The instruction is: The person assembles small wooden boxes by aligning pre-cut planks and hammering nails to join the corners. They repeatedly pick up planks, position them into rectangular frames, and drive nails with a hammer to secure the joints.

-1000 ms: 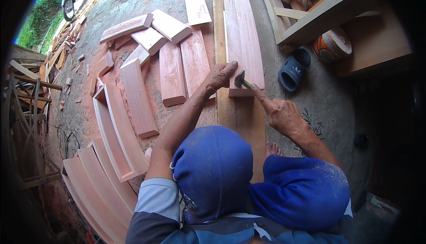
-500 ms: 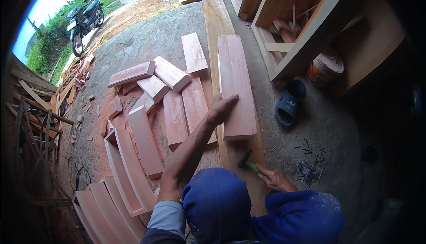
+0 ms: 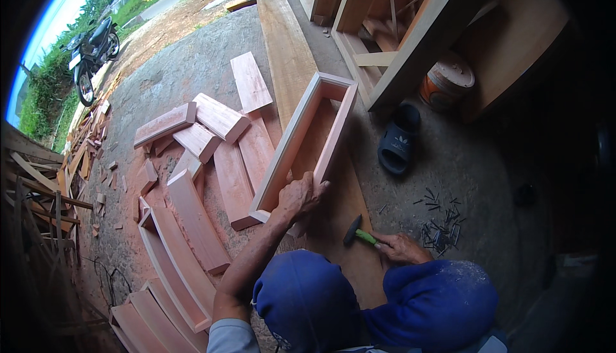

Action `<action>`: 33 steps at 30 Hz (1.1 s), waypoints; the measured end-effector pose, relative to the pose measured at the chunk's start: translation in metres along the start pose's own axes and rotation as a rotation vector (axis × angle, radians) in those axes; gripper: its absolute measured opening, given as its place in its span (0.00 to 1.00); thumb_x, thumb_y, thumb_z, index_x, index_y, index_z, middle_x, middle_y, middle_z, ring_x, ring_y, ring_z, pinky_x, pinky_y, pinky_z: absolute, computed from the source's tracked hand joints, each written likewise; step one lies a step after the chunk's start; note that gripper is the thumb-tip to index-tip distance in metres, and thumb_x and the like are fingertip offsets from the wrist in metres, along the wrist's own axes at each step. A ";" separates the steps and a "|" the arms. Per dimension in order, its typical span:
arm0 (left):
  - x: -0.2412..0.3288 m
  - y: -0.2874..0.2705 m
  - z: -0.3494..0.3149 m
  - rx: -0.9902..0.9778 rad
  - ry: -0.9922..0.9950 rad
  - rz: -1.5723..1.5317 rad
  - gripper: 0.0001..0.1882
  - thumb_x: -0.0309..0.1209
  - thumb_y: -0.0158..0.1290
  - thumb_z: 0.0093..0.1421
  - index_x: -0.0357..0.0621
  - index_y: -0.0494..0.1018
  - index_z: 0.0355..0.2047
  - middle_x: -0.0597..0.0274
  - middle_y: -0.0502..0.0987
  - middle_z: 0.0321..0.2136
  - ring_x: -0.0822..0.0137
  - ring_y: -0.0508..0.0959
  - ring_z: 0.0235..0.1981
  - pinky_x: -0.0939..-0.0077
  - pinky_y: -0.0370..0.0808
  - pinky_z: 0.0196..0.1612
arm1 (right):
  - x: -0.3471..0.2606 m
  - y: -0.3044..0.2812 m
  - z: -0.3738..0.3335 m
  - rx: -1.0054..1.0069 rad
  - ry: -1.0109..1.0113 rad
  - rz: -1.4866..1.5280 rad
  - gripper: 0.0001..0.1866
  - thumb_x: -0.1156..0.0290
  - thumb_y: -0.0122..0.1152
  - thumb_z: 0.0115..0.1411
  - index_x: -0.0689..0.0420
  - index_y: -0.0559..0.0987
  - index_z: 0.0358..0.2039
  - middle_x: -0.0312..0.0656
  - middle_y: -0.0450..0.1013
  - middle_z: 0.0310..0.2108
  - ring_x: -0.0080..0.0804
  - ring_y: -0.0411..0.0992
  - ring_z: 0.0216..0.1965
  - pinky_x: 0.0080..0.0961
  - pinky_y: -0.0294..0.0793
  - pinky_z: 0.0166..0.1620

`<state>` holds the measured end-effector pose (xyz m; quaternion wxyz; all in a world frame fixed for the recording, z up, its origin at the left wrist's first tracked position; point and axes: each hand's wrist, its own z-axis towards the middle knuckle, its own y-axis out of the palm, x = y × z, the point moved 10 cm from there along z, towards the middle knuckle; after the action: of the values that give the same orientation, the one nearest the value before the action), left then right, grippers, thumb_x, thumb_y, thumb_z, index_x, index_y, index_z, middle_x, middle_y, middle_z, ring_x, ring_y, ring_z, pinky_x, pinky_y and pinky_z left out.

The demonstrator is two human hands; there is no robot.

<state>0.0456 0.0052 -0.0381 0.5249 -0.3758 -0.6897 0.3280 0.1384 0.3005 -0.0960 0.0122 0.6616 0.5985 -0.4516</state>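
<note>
My left hand (image 3: 298, 198) is closed around the near part of a long side of a narrow rectangular wooden frame (image 3: 283, 150). The frame is tilted, with its open middle showing and its far end leaning right. Beneath it runs a long brown plank (image 3: 282, 39) on the concrete. My right hand (image 3: 403, 248) grips a small hammer (image 3: 364, 236) by its green handle. The dark hammer head is low over the plank, apart from the frame; whether it touches the plank I cannot tell. Loose nails (image 3: 443, 234) lie scattered to the right of that hand.
Pinkish cut boards (image 3: 199, 225) and finished long frames (image 3: 176, 260) lie at left amid sawdust. A dark slide sandal (image 3: 399, 140), a paint bucket (image 3: 448, 82) and large wooden casework (image 3: 410, 51) stand at right. Scrap wood lines the far left, with a motorbike (image 3: 93, 55) beyond.
My left hand has turned the frame from its broad flat face to its open side and brought it nearer. The right hand still holds the hammer. The whole view has shifted slightly.
</note>
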 end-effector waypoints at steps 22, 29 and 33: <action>-0.104 -0.091 0.008 0.087 -0.270 0.125 0.16 0.31 0.59 0.54 0.39 0.84 0.42 0.42 0.84 0.42 0.46 0.85 0.47 0.55 0.82 0.48 | 0.028 0.039 0.027 0.323 -0.281 0.055 0.29 0.61 0.56 0.71 0.51 0.69 0.71 0.60 0.79 0.45 0.57 0.80 0.45 0.42 0.78 0.49; -0.143 -0.253 -0.178 0.164 -0.387 0.418 0.20 0.39 0.59 0.55 0.42 0.80 0.45 0.43 0.84 0.35 0.45 0.85 0.41 0.52 0.80 0.47 | 0.027 0.036 0.032 0.311 -0.289 0.109 0.29 0.62 0.55 0.72 0.51 0.68 0.71 0.60 0.79 0.47 0.55 0.80 0.47 0.41 0.78 0.50; -0.199 -0.329 -0.371 0.270 -0.720 0.414 0.23 0.48 0.61 0.54 0.48 0.80 0.45 0.48 0.84 0.34 0.50 0.85 0.39 0.55 0.79 0.45 | 0.026 0.038 0.032 0.300 -0.289 0.118 0.28 0.62 0.55 0.72 0.51 0.68 0.71 0.60 0.79 0.48 0.54 0.80 0.48 0.40 0.77 0.51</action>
<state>0.3821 -0.3101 0.2323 0.2186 -0.2957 -0.6896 0.6239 0.1470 0.2920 -0.1508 0.0257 0.6183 0.4769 -0.6241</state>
